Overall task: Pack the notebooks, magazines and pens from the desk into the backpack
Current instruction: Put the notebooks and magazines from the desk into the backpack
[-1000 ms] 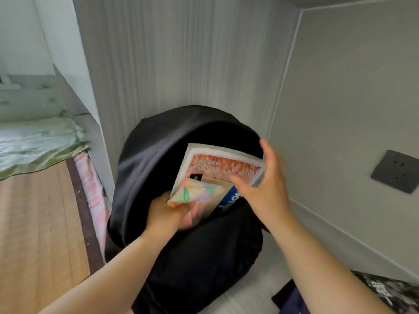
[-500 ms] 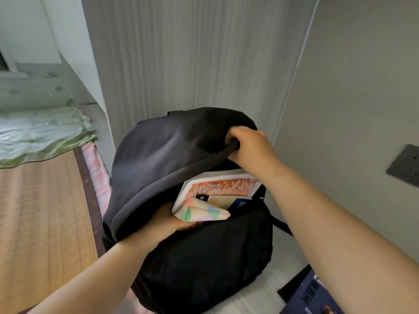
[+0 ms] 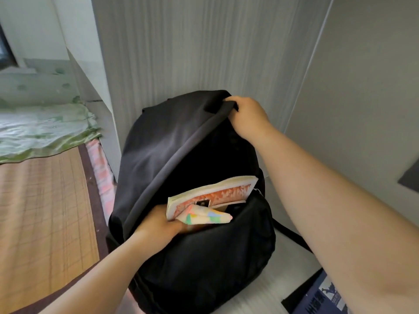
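Note:
A black backpack (image 3: 195, 257) stands upright on the white desk against the wood-grain wall, its main compartment open. My right hand (image 3: 247, 116) grips the top edge of the bag and holds it up. My left hand (image 3: 158, 225) reaches into the opening and holds a stack of books there. The stack shows a thick book with an orange-and-white cover (image 3: 210, 196) and a pastel multicoloured notebook (image 3: 206, 217) in front of it. Their lower parts are hidden inside the bag.
A dark blue magazine (image 3: 322, 298) lies on the desk (image 3: 285, 268) at the bottom right, partly under my right arm. A grey wall socket (image 3: 410, 175) is at the right edge. A bed with a bamboo mat (image 3: 43, 211) and green bedding (image 3: 43, 130) lies left.
My right hand left the books, took the backpack's top edge and lifted it higher. The books have sunk deeper into the bag with my left hand still on them.

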`<state>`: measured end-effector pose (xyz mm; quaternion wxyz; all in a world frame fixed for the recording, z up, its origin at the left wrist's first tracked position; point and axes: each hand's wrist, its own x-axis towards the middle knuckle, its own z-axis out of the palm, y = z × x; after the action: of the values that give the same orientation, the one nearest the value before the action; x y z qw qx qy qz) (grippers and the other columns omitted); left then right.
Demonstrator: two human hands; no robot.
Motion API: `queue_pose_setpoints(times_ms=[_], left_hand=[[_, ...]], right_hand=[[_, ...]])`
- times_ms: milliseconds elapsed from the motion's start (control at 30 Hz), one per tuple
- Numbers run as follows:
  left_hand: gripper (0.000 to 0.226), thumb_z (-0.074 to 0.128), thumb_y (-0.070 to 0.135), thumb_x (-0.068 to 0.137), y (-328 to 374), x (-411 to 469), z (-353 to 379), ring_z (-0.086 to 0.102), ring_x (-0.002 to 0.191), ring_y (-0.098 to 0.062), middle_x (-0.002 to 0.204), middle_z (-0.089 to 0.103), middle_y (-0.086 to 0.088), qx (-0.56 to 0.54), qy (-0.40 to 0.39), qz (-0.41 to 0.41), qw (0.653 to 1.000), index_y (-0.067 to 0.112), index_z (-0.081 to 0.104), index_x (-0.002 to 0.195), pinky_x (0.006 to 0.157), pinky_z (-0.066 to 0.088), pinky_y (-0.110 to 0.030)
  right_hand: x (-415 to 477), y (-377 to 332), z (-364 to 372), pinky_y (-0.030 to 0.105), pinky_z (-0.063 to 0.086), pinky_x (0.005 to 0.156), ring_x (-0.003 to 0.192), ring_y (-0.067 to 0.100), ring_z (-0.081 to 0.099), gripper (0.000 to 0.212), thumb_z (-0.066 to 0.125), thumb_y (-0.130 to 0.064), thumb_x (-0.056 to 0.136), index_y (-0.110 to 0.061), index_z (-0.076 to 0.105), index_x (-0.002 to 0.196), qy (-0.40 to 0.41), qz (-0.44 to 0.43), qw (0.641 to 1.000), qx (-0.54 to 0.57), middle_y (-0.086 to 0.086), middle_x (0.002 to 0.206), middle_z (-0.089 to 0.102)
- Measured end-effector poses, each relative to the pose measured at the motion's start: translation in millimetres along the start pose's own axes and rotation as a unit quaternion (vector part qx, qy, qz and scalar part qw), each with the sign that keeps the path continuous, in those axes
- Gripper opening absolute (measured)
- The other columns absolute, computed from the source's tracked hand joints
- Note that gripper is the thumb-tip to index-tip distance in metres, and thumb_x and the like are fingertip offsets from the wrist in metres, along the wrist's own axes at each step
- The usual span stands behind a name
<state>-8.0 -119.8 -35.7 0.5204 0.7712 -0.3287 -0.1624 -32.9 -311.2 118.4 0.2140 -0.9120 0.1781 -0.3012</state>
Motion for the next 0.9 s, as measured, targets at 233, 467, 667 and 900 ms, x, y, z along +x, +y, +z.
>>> queue_pose_setpoints(times_ms=[233,467,667,900], left_hand=[[0.028,0.063,0.013,0.082,5,30,3,0.059,0.091,-0.02,0.106,0.063,-0.01,-0.057,0.04,-0.113,0.991,0.009,0.059,0.109,0.078,0.045,-0.022],[0.047,0.056,0.004,0.084,-2,33,3,0.038,0.129,-0.029,0.137,0.044,-0.02,0.088,0.073,-0.099,0.988,0.002,0.04,0.128,0.11,0.022,-0.034],[0.066,0.059,0.018,0.082,15,9,9,0.022,0.137,-0.02,0.15,0.026,-0.003,0.167,0.121,0.013,0.978,0.023,0.025,0.139,0.112,0.018,-0.031],[0.02,0.061,0.017,0.082,46,-31,56,0.057,0.084,0.014,0.079,0.058,0.032,0.105,-0.056,0.193,0.974,0.034,0.068,0.089,0.073,0.039,0.005]], right_hand=[[9,2,2,0.03,0.043,0.08,0.105,0.029,0.058,0.03,0.04,-0.013,0.09,-0.016,0.064,0.107,0.027,-0.007,0.999,0.017,0.011,0.114,0.066],[2,17,3,0.03,0.041,0.092,0.114,0.028,0.054,0.034,0.045,-0.009,0.087,-0.016,0.058,0.117,0.017,-0.008,1.0,0.017,0.01,0.124,0.061],[-22,16,-9,0.032,0.037,0.101,0.123,0.026,0.046,0.051,0.056,-0.016,0.084,-0.018,0.04,0.133,-0.032,-0.02,0.999,-0.017,0.008,0.136,0.05],[-111,52,-61,0.014,0.035,0.081,0.102,0.015,0.052,0.04,0.058,-0.011,0.084,-0.013,0.051,0.123,-0.063,0.07,0.995,-0.01,0.006,0.126,0.057]])
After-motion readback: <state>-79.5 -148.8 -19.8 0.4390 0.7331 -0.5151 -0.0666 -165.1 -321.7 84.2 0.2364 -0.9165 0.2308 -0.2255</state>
